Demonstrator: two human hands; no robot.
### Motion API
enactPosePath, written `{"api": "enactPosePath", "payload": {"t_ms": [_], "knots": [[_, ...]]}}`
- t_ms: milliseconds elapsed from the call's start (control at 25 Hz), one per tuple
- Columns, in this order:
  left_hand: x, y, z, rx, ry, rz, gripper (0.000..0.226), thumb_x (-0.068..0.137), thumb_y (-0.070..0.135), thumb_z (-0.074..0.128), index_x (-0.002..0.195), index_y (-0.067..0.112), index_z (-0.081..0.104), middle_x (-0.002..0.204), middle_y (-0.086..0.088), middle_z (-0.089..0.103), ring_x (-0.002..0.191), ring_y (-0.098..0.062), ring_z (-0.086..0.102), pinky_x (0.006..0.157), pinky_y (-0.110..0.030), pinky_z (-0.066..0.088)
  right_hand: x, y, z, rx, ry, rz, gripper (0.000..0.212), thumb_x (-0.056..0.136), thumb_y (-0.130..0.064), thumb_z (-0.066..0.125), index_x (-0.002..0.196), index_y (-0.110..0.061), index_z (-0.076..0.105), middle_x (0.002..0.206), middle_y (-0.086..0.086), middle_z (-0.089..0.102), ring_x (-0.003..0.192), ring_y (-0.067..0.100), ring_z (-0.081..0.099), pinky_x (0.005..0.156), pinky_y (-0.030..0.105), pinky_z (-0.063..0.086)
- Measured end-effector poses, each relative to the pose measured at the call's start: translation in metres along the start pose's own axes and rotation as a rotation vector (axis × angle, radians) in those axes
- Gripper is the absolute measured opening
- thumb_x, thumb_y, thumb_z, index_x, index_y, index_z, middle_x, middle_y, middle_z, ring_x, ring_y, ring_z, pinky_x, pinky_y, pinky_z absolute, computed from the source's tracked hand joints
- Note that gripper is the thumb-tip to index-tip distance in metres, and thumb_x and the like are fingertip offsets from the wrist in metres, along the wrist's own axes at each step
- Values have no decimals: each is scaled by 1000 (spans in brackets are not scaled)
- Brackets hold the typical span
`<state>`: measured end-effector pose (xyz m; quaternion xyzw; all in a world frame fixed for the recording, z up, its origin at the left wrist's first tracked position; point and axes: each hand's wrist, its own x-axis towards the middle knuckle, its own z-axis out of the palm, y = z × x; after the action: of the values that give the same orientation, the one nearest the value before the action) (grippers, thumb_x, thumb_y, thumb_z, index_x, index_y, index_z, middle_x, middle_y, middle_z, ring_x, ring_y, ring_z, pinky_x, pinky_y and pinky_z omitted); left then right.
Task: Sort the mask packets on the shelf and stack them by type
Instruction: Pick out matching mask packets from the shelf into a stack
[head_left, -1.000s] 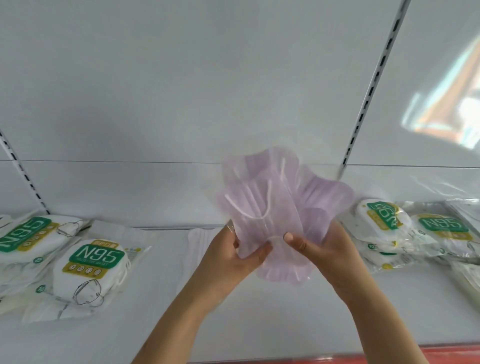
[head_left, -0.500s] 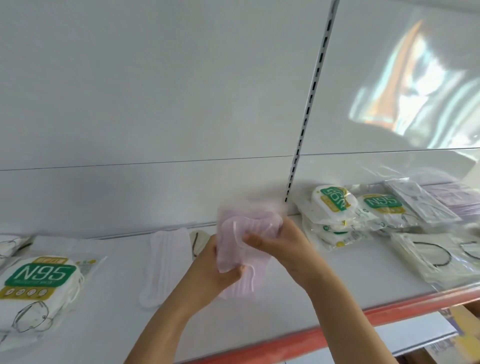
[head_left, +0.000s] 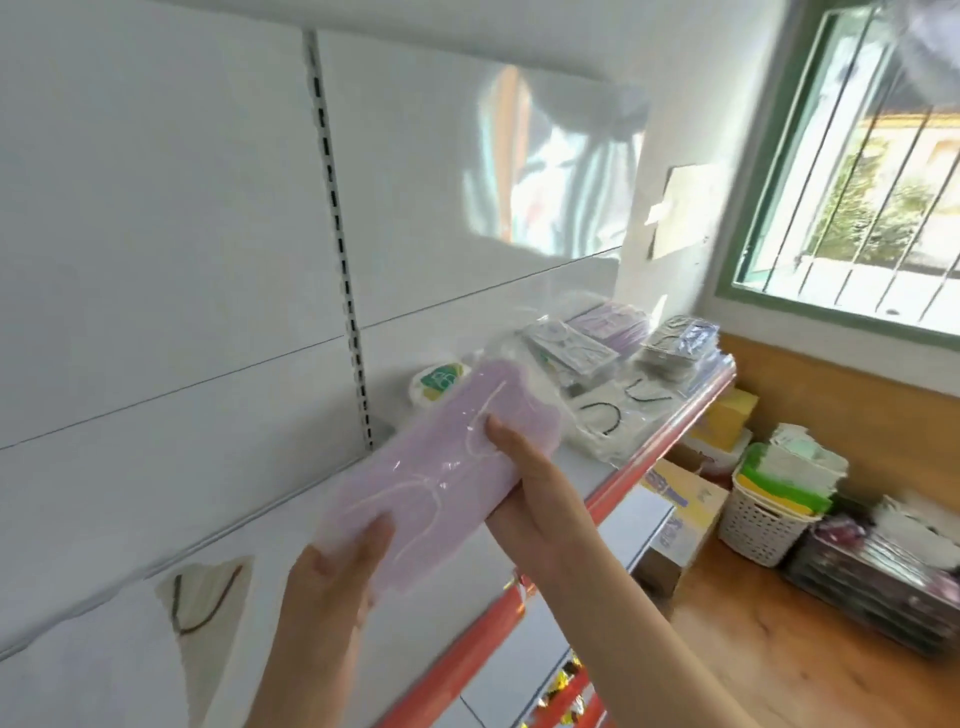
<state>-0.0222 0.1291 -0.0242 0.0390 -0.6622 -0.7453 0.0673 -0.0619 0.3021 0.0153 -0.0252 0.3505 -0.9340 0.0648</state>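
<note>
I hold a stack of purple mask packets (head_left: 441, 462) in clear wrap above the white shelf (head_left: 587, 462). My left hand (head_left: 337, 577) grips its near end, thumb on top. My right hand (head_left: 524, 467) grips the long right side, thumb on top. Further along the shelf lie an N95 packet (head_left: 436, 382), white packets with black ear loops (head_left: 613, 415), a grey packet (head_left: 569, 348), a purple packet pile (head_left: 613, 322) and dark packets (head_left: 675, 343). A white mask with a dark loop (head_left: 202, 597) lies at the near left.
The shelf has a red front edge (head_left: 670, 457) and a slotted upright (head_left: 343, 244) on its white back panel. Below right stand cardboard boxes (head_left: 680, 514), a white basket (head_left: 763, 525) of folded goods and stacked dark packs (head_left: 883, 571) on a wooden floor. A barred window (head_left: 872, 156) is top right.
My view has swung right along the shelf. The purple packets, bunched between both hands before, now lie flat and stretched out, and have moved right toward the far packets.
</note>
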Motion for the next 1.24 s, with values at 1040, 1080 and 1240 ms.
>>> {"api": "enactPosePath", "payload": {"t_ms": [1040, 1080, 1240], "knots": [[262, -62, 387, 1133, -70, 421, 35, 99, 30, 51, 133, 31, 54, 139, 12, 47, 131, -10, 41, 109, -27, 35, 437, -361, -315, -1352, 486, 51, 43, 86, -11, 68, 122, 9, 54, 96, 17, 62, 88, 33, 65, 67, 32, 56], [265, -65, 389, 1201, -67, 425, 34, 97, 30, 52, 131, 30, 56, 138, 9, 49, 130, -14, 42, 108, -30, 36, 445, -353, -321, -1617, 531, 63, 53, 86, -19, 70, 127, 6, 48, 109, 18, 60, 104, 36, 61, 78, 35, 51], [269, -63, 388, 1285, -91, 383, 37, 101, 36, 46, 137, 32, 51, 143, 11, 43, 133, -13, 38, 110, -29, 33, 453, -341, -317, -2018, 533, 67, 61, 87, -36, 64, 135, -8, 41, 135, 12, 44, 127, 35, 44, 100, 41, 39]]}}
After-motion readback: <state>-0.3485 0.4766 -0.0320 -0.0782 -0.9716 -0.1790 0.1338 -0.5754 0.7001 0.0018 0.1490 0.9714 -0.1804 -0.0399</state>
